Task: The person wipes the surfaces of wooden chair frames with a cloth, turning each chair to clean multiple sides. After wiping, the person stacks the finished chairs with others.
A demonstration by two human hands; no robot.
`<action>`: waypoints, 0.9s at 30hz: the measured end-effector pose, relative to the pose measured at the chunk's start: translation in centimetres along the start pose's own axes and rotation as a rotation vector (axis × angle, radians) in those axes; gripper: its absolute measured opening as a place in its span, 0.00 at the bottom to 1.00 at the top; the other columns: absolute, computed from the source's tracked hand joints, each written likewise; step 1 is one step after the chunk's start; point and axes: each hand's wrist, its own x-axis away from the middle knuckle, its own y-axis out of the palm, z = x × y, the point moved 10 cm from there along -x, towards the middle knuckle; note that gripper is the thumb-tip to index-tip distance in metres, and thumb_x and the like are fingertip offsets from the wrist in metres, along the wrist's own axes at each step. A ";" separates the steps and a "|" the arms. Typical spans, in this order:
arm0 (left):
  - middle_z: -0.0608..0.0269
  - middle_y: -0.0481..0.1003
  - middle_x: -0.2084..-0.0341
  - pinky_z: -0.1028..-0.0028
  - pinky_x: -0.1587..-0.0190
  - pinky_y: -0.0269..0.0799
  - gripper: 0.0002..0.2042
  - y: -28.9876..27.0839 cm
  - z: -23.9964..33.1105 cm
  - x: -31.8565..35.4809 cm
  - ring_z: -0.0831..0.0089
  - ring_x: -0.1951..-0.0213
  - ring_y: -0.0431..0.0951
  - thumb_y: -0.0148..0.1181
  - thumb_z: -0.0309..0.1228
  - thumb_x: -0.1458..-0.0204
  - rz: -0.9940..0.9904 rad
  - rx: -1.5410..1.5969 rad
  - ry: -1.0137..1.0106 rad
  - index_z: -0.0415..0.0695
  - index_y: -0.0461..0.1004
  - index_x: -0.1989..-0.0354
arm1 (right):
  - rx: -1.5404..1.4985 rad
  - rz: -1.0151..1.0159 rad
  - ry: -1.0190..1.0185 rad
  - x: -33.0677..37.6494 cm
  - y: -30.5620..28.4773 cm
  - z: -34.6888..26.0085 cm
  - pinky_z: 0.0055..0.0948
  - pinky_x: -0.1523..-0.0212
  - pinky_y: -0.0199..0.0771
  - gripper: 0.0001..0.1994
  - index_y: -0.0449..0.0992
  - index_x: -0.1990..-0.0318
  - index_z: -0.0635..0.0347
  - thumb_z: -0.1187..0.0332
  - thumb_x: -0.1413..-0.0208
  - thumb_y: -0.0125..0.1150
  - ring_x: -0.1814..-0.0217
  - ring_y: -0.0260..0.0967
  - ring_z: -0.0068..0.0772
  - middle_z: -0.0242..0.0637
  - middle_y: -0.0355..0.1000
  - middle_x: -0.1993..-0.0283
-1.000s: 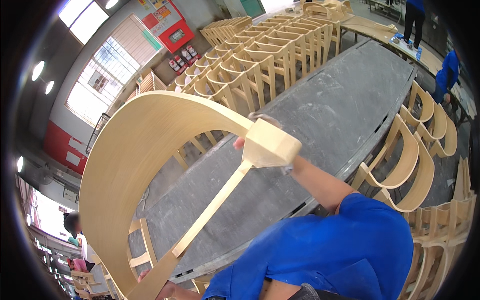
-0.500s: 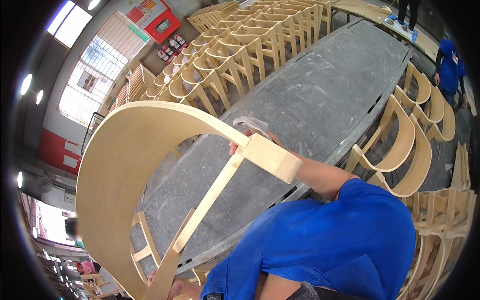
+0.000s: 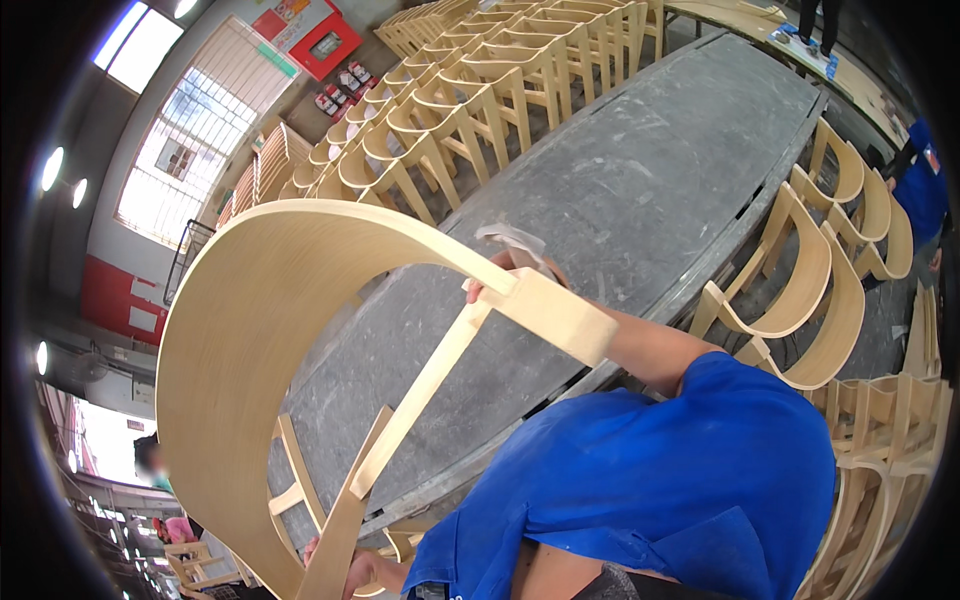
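A pale wooden chair frame (image 3: 215,340), with a wide curved back band and straight legs, is held up in front of me. My right hand (image 3: 500,270) grips it where the band meets the thick leg end; most of that hand is hidden behind the wood. A limp, pale grey piece of material (image 3: 513,238) shows beside the right hand; I cannot tell whether it is cloth or paper. At the lower left, my left hand (image 3: 357,570) is closed round a flat leg of the same frame, its fingers partly hidden.
Below the frame stretches a long grey worktable (image 3: 640,180). Rows of similar chair frames (image 3: 490,85) stand beyond it. More curved frames (image 3: 790,285) stand along its right side, with stacked frames (image 3: 880,450) at lower right. A co-worker in blue (image 3: 920,185) is at far right.
The chair frame has shifted slightly to the right with both my hands on it. The co-worker in blue at the far right has moved nearer and lower in view.
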 end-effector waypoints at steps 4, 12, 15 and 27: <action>0.46 0.72 0.55 0.58 0.44 0.66 0.49 5.5 -0.8 -1.8 0.56 0.50 0.70 0.27 0.74 0.52 0.006 -0.119 0.042 0.34 0.68 0.48 | 0.008 0.340 0.230 -1.1 0.9 0.9 0.29 0.52 0.73 0.25 0.72 0.47 0.57 0.46 0.35 0.43 0.55 0.71 0.25 0.34 0.74 0.55; 0.45 0.70 0.50 0.58 0.45 0.67 0.44 19.4 4.7 -11.0 0.53 0.47 0.69 0.35 0.68 0.48 -0.027 -0.475 0.368 0.33 0.68 0.47 | 0.057 0.190 -0.139 -4.2 8.6 -2.1 0.26 0.48 0.67 0.27 0.67 0.43 0.63 0.47 0.34 0.43 0.49 0.66 0.24 0.36 0.71 0.50; 0.44 0.69 0.49 0.57 0.45 0.67 0.42 25.0 8.0 -15.5 0.52 0.45 0.68 0.38 0.66 0.46 -0.066 -0.527 0.536 0.33 0.68 0.46 | 0.088 0.255 -0.136 -4.2 8.0 -2.1 0.27 0.51 0.70 0.27 0.68 0.44 0.63 0.46 0.35 0.43 0.52 0.68 0.24 0.35 0.72 0.52; 0.59 0.72 0.45 0.62 0.41 0.63 0.30 54.1 1.6 -28.0 0.59 0.42 0.69 0.34 0.58 0.39 -0.502 -0.739 0.363 0.53 0.71 0.42 | 0.149 0.358 -0.114 -3.6 5.3 -2.6 0.27 0.48 0.67 0.26 0.67 0.43 0.63 0.49 0.35 0.45 0.50 0.68 0.26 0.36 0.72 0.51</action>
